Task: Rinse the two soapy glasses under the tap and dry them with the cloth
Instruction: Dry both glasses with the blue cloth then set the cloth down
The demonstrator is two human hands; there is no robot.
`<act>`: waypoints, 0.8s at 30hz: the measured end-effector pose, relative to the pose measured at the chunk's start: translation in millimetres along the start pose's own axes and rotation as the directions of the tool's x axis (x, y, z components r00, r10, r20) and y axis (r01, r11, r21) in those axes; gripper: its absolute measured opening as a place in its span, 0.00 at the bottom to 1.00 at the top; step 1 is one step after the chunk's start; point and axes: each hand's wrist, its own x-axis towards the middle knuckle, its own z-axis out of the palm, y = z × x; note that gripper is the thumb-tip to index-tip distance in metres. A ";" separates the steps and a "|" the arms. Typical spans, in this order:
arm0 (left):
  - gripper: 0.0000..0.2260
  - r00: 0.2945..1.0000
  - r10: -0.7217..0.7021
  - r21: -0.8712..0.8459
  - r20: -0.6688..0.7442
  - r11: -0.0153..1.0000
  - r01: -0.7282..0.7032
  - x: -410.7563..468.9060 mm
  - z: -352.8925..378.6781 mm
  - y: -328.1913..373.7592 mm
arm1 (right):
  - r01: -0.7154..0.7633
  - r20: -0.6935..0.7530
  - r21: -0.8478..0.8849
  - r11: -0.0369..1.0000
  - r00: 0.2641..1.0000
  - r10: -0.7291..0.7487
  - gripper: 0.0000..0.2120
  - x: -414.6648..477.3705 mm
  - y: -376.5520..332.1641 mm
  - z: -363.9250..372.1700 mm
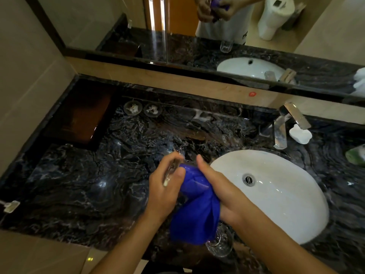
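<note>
My left hand (166,190) grips a clear glass (171,171), held tilted above the dark counter left of the basin. My right hand (221,190) holds a blue cloth (197,206) and presses one end of it into the glass's mouth. The rest of the cloth hangs down between my wrists. A second clear glass (221,244) stands on the counter near the front edge, partly hidden behind the hanging cloth. The chrome tap (284,125) stands behind the white basin (276,194); no water is visibly running.
The black marble counter (88,184) is wet. A dark wooden tray (83,117) sits at the back left, with two round coasters (142,108) beside it. A white soap dish (300,134) and a green bottle (357,155) stand right of the tap. A mirror (197,26) runs along the wall.
</note>
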 end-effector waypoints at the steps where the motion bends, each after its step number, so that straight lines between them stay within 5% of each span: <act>1: 0.18 0.999 0.028 0.009 0.018 1.000 -0.028 0.0 -0.9 -1.1 | -0.026 0.014 0.027 0.999 1.000 0.026 0.21 0.0 -1.8 -1.3; 3: 0.18 0.994 -0.110 -0.049 0.013 0.993 0.110 4.1 -0.1 5.1 | 0.129 0.016 -0.106 0.986 0.992 -0.128 0.16 0.6 -3.8 -2.5; 4: 0.19 0.962 -0.273 -0.149 0.012 0.951 0.272 7.3 2.5 13.0 | 0.297 0.067 -0.306 0.905 0.955 -0.290 0.13 0.1 -4.0 -2.7; 5: 0.22 0.890 -0.454 -0.263 0.046 0.854 0.449 10.6 5.4 20.9 | 0.464 0.182 -0.564 0.683 0.877 -0.445 0.10 0.7 -3.9 -3.9; 6: 0.25 0.790 -0.604 -0.337 0.106 0.726 0.600 13.9 6.6 25.7 | 0.566 0.348 -0.743 0.357 0.782 -0.517 0.08 2.4 -1.4 -5.8; 7: 0.27 0.710 -0.690 -0.367 0.139 0.630 0.684 16.3 7.1 28.4 | 0.598 0.476 -0.796 0.093 0.713 -0.515 0.07 5.1 2.4 -9.4; 8: 0.26 0.685 -0.716 -0.393 0.137 0.595 0.701 16.0 8.3 28.7 | 0.605 0.511 -0.796 0.026 0.695 -0.506 0.07 7.6 4.9 -11.8; 9: 0.24 0.710 -0.696 -0.403 0.103 0.624 0.670 13.4 9.7 28.8 | 0.610 0.482 -0.786 0.097 0.704 -0.521 0.08 6.9 7.2 -10.4; 11: 0.23 0.831 -0.556 -0.370 -0.002 0.773 0.516 3.9 11.2 24.5 | 0.550 0.287 -0.678 0.488 0.809 -0.512 0.11 3.3 11.9 -5.3; 13: 0.19 0.967 -0.252 -0.178 -0.023 0.953 0.244 -4.0 2.8 8.1 | 0.254 0.032 -0.271 0.928 0.966 -0.256 0.18 -0.1 13.0 0.0; 14: 0.19 0.994 -0.105 -0.085 0.002 0.991 0.105 -5.9 -2.4 1.7 | 0.088 -0.012 -0.069 0.994 0.996 -0.089 0.20 -0.1 14.9 -1.1; 15: 0.20 0.999 -0.019 -0.030 0.031 0.999 0.020 -6.6 -6.1 -4.0 | -0.014 -0.016 0.071 0.997 1.000 0.015 0.20 -0.1 15.7 -2.8; 17: 0.22 1.000 -0.013 -0.027 0.024 1.000 0.014 -5.4 -7.1 -2.8 | -0.009 -0.008 0.087 0.996 1.000 0.009 0.18 -2.0 14.9 -0.7; 19: 0.24 0.961 -0.275 -0.205 -0.005 0.941 0.268 -2.4 -0.7 10.9 | 0.288 0.013 -0.243 0.926 0.956 -0.294 0.14 -2.9 15.3 -0.9; 20: 0.26 0.883 -0.469 -0.330 0.025 0.830 0.450 -0.1 3.5 19.2 | 0.471 0.122 -0.514 0.717 0.867 -0.482 0.10 -3.0 13.7 -0.9; 21: 0.27 0.782 -0.618 -0.419 0.086 0.689 0.591 2.4 5.2 23.0 | 0.590 0.304 -0.703 0.397 0.754 -0.582 0.09 -0.7 14.9 -3.9; 22: 0.26 0.697 -0.705 -0.463 0.132 0.578 0.672 5.3 7.0 25.5 | 0.623 0.443 -0.769 0.142 0.679 -0.585 0.09 4.0 18.4 -8.1; 23: 0.24 0.661 -0.738 -0.479 0.137 0.534 0.696 6.1 9.1 26.4 | 0.622 0.469 -0.778 0.087 0.668 -0.578 0.10 7.6 20.9 -9.7; 24: 0.22 0.673 -0.734 -0.495 0.097 0.551 0.672 5.0 11.1 27.2 | 0.611 0.412 -0.773 0.172 0.688 -0.597 0.09 6.8 22.1 -5.7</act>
